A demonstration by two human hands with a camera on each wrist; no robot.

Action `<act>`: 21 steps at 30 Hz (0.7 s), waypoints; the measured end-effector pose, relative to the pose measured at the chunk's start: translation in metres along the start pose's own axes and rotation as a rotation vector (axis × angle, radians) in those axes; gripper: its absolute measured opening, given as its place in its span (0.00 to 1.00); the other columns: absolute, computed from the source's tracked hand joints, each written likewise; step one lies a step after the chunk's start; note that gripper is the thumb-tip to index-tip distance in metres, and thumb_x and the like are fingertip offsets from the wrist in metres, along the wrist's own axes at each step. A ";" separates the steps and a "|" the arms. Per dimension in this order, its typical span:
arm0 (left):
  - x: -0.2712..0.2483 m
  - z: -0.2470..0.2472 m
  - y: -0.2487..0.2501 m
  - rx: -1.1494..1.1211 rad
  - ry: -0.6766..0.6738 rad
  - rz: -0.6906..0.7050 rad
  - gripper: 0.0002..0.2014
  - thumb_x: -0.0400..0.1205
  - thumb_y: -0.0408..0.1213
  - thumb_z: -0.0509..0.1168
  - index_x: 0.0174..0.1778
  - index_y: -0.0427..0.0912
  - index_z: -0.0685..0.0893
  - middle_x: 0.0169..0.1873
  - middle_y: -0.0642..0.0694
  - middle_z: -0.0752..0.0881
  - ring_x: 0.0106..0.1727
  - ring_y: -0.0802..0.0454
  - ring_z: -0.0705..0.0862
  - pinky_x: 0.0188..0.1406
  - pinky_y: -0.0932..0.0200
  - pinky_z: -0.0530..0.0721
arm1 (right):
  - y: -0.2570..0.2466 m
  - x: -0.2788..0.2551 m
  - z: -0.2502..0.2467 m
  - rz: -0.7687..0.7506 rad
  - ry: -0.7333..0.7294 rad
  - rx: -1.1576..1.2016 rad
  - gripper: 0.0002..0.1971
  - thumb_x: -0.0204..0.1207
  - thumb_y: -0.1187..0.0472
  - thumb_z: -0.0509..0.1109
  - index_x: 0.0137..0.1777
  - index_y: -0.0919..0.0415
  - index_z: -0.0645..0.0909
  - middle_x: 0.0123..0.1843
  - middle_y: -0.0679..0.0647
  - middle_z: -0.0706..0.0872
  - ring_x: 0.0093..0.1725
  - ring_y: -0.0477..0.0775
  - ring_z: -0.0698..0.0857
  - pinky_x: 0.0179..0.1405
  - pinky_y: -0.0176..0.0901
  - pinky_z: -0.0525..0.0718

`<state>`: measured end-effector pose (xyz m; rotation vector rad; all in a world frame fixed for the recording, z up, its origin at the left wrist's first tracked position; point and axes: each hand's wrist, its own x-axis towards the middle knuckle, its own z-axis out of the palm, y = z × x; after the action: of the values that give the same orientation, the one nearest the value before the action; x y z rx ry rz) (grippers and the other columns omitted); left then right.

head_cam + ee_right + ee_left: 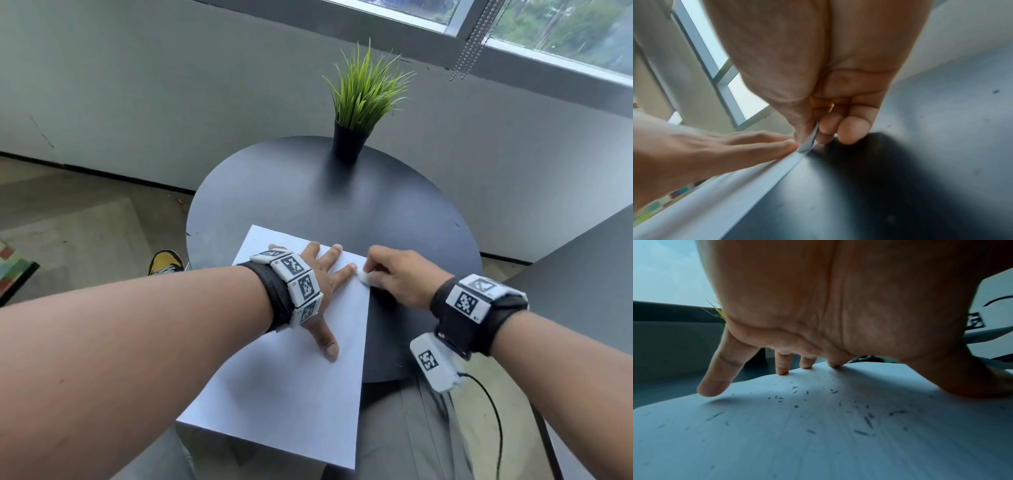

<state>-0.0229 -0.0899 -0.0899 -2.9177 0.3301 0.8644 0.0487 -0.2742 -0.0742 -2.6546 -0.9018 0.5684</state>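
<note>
Pressing down on the white paper [291, 394] with the left hand [329, 274], palm low, fingers straight and spread wide, thumb pointing back toward the body. Gripping nothing with that hand, only holding the sheet flat.

Pinching a small white eraser [363, 278] in the right hand [400, 277], thumb and curled fingers tight around it. Holding the eraser down on the right edge of the paper, just beside the tip of the left pointer finger.

Keeping the paper on the round dark table [308, 198], with its near end sticking out past the table's edge.

Seeing many little dark crumbs [867, 420] lying scattered on the paper under the left palm.

Wearing black wristbands [298, 277] with white blocks, each showing a black-and-white square code. Not managing to read the tiny print beside the codes, too small.

Keeping a green grassy plant [366, 92] in a black pot [349, 144] at the far side of the table, well apart from both hands.
</note>
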 end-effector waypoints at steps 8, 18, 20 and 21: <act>0.001 -0.003 0.004 0.002 0.006 0.000 0.76 0.53 0.82 0.73 0.88 0.60 0.34 0.88 0.49 0.33 0.88 0.35 0.42 0.66 0.08 0.64 | -0.009 -0.011 0.011 -0.141 -0.140 -0.072 0.04 0.81 0.57 0.66 0.53 0.48 0.79 0.41 0.45 0.82 0.44 0.52 0.80 0.45 0.42 0.78; 0.001 -0.003 0.005 0.011 -0.005 -0.011 0.76 0.54 0.83 0.72 0.88 0.59 0.32 0.88 0.49 0.31 0.88 0.35 0.40 0.67 0.09 0.64 | -0.007 -0.013 0.004 -0.077 -0.097 -0.040 0.06 0.82 0.51 0.66 0.52 0.51 0.76 0.40 0.48 0.82 0.42 0.54 0.80 0.45 0.46 0.78; 0.000 -0.002 0.004 0.017 -0.005 -0.013 0.76 0.54 0.83 0.72 0.88 0.59 0.32 0.88 0.49 0.32 0.88 0.35 0.40 0.67 0.10 0.65 | -0.003 -0.011 0.002 -0.057 -0.048 -0.032 0.06 0.82 0.50 0.66 0.51 0.51 0.75 0.37 0.47 0.81 0.40 0.53 0.79 0.42 0.46 0.77; 0.000 -0.002 0.004 0.015 -0.010 -0.013 0.76 0.54 0.83 0.72 0.88 0.59 0.32 0.88 0.49 0.32 0.88 0.35 0.40 0.68 0.10 0.65 | -0.008 -0.017 0.005 -0.093 -0.088 -0.057 0.06 0.83 0.51 0.65 0.51 0.51 0.75 0.38 0.47 0.80 0.40 0.52 0.78 0.42 0.46 0.77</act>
<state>-0.0229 -0.0941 -0.0878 -2.8979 0.3151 0.8704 0.0302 -0.2785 -0.0708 -2.6386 -1.0758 0.6512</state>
